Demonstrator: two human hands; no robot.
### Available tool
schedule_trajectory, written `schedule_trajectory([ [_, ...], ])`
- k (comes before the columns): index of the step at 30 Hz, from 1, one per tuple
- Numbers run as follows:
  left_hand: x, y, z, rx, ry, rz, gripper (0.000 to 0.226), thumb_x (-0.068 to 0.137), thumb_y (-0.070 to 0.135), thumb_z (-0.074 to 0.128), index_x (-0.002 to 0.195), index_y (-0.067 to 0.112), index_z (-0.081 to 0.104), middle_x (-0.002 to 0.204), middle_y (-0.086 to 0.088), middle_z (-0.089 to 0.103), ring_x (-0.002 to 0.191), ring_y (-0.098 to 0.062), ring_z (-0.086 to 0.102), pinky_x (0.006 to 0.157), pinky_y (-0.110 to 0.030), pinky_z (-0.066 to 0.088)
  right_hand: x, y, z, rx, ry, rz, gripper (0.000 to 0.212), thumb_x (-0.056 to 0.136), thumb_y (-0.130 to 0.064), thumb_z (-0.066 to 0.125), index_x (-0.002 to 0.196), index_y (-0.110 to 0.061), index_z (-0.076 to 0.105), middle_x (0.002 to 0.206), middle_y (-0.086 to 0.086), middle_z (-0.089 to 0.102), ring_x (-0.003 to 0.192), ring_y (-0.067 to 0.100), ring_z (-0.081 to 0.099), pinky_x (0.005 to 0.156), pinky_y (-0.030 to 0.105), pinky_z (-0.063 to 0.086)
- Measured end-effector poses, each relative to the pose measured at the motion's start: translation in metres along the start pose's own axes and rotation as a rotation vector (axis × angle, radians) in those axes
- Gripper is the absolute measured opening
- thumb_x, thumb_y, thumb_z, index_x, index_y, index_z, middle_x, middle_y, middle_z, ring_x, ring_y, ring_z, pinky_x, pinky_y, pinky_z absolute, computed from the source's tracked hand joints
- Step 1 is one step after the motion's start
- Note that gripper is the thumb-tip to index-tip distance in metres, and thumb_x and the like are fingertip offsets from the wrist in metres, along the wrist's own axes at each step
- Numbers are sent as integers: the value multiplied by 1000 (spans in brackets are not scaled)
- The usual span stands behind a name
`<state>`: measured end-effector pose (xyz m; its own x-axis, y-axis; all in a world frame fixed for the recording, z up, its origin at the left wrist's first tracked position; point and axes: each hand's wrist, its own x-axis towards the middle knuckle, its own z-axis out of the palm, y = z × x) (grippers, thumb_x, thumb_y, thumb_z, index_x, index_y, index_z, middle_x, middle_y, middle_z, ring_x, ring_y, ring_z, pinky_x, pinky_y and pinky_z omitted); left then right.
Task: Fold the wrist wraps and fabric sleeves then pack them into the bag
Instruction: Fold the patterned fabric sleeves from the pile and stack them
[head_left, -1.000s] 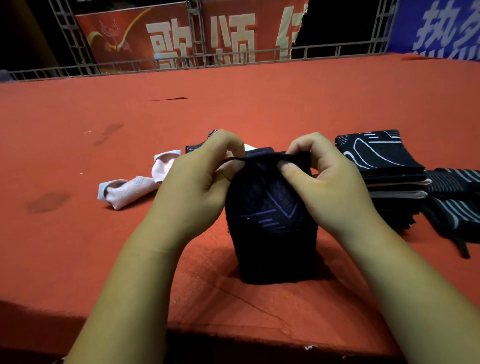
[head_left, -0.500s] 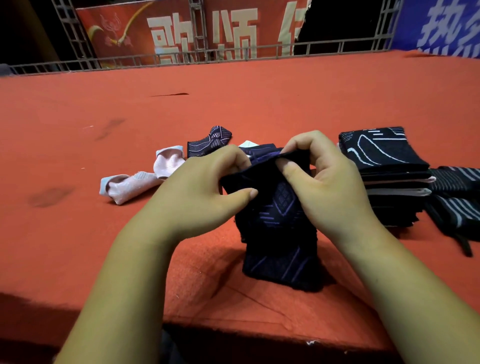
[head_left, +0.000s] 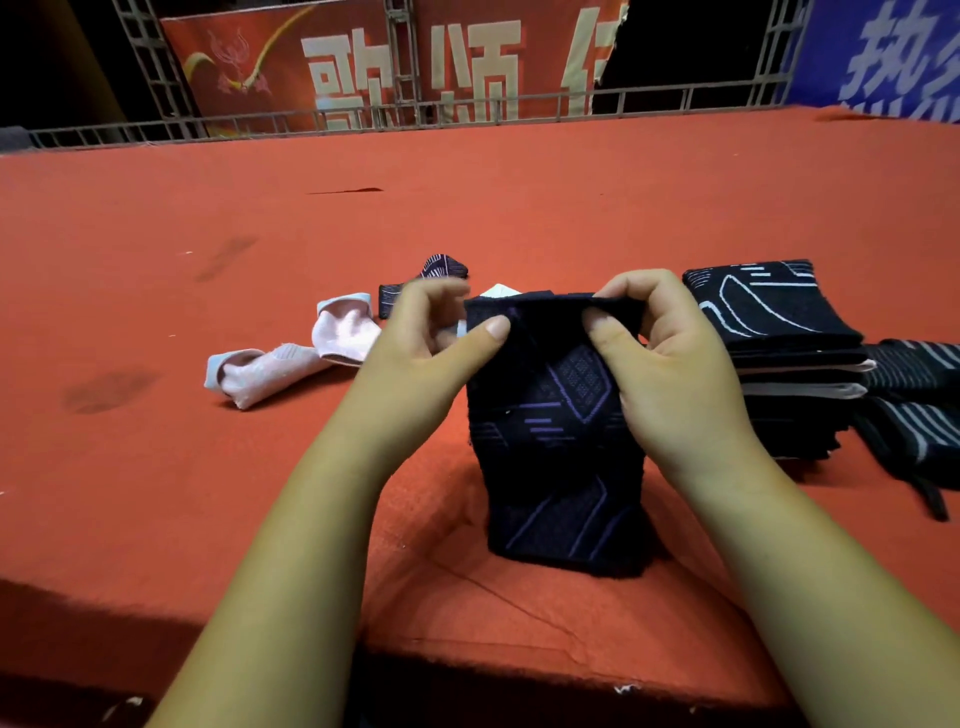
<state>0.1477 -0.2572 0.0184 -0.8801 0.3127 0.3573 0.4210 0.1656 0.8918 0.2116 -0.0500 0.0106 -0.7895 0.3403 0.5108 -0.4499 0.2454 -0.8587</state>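
We're at the front edge of the platform (head_left: 519, 208), and the held sleeve (head_left: 561, 457) hangs dead centre, its lower end down on the surface close to us. Our left hand (head_left: 415, 364) pinches its upper left corner, our right hand (head_left: 670, 379) the upper right. Left of the left hand, a loose sleeve (head_left: 291, 364) lies on the platform. Just behind that hand sits a small wrap (head_left: 441, 267), partly hidden. Over on the right, just beyond the right hand, there's the folded stack (head_left: 769, 312), and right of it, close alongside, the wrist wraps (head_left: 919, 405). Far back, a railing (head_left: 467, 111) runs along the platform's rear edge, with a banner (head_left: 363, 67) behind it.
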Motion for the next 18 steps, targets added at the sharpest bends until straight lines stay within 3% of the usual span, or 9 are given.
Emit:
schedule_trajectory([
  [4, 1, -14, 16, -155, -83, -128, 36, 109, 35, 61, 104, 0, 68, 91, -5, 67, 85, -18, 61, 77, -37, 51, 1, 3, -5, -24, 62, 34, 16, 101, -14, 70, 109, -27, 67, 100, -9, 72, 93, 8, 67, 88, 39, 56],
  [8, 3, -6, 30, -394, 18, -240, 26, 108, 30, 63, 105, 5, 73, 97, -9, 71, 90, -27, 65, 72, -36, 53, 3, 3, -4, 79, 93, 167, 37, 99, -25, 73, 132, -30, 59, 114, -3, 79, 104, 16, 77, 95, 43, 60],
  [10, 6, -4, 34, -526, 88, -297, 23, 107, 25, 62, 107, 6, 75, 101, -16, 76, 93, -33, 71, 79, -41, 57, 5, 4, -4, 25, 42, 317, 55, 95, -44, 75, 144, -32, 53, 117, -7, 78, 102, 7, 77, 100, 41, 59],
  [12, 8, -6, 36, -623, 108, -356, 31, 107, 24, 61, 120, -2, 73, 118, -23, 77, 109, -40, 75, 100, -53, 59, 3, 7, -6, -132, -102, 394, 72, 87, -59, 74, 151, -43, 48, 117, -13, 77, 101, 3, 76, 105, 44, 57],
  [14, 9, -9, 34, -702, 90, -397, 42, 107, 29, 61, 134, -1, 69, 130, -26, 72, 123, -44, 70, 112, -62, 51, -2, 8, -4, -157, -207, 366, 70, 91, -50, 74, 153, -51, 42, 113, -14, 79, 101, 5, 77, 106, 45, 56],
  [18, 7, 4, 29, -661, 113, -362, 41, 111, 32, 57, 142, 5, 64, 132, -19, 74, 119, -36, 74, 106, -55, 58, 1, 14, -3, -36, -156, 217, 57, 97, -30, 71, 142, -58, 50, 109, -4, 81, 93, 19, 79, 101, 56, 58],
])
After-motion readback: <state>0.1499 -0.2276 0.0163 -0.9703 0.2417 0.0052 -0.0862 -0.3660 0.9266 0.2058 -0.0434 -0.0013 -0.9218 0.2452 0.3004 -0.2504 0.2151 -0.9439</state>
